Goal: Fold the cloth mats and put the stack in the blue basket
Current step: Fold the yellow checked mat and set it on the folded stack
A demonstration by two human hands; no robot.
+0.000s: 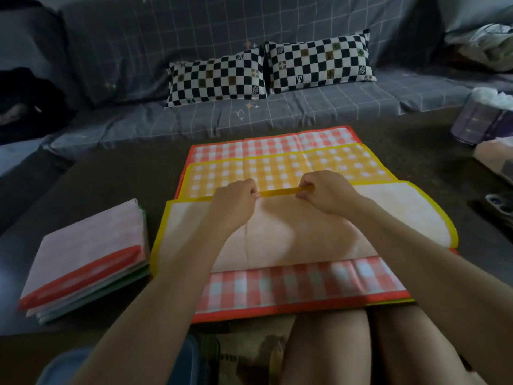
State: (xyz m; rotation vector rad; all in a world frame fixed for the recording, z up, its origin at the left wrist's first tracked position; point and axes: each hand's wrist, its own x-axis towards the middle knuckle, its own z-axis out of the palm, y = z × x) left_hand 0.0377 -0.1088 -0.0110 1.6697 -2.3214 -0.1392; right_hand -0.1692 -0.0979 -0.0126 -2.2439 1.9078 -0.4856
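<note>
A yellow checked mat (pixel 291 168) lies on top of a red checked mat (pixel 302 282) on the dark table. Its near half is turned over, showing the pale underside (pixel 294 237). My left hand (pixel 236 202) and my right hand (pixel 324 193) both pinch the yellow border of that turned edge, close together near the mat's middle. A stack of folded mats (pixel 86 259), red-edged on top with green below, sits to the left. A blue rim, perhaps the blue basket (pixel 191 359), shows below the table's near edge, mostly hidden by my left arm.
A grey grid-patterned sofa (pixel 194 118) with two checkered pillows (pixel 263 70) runs behind the table. A clear tub with white stuff (pixel 483 118) stands at the far right, a pale object below it. My knees are at the table's near edge.
</note>
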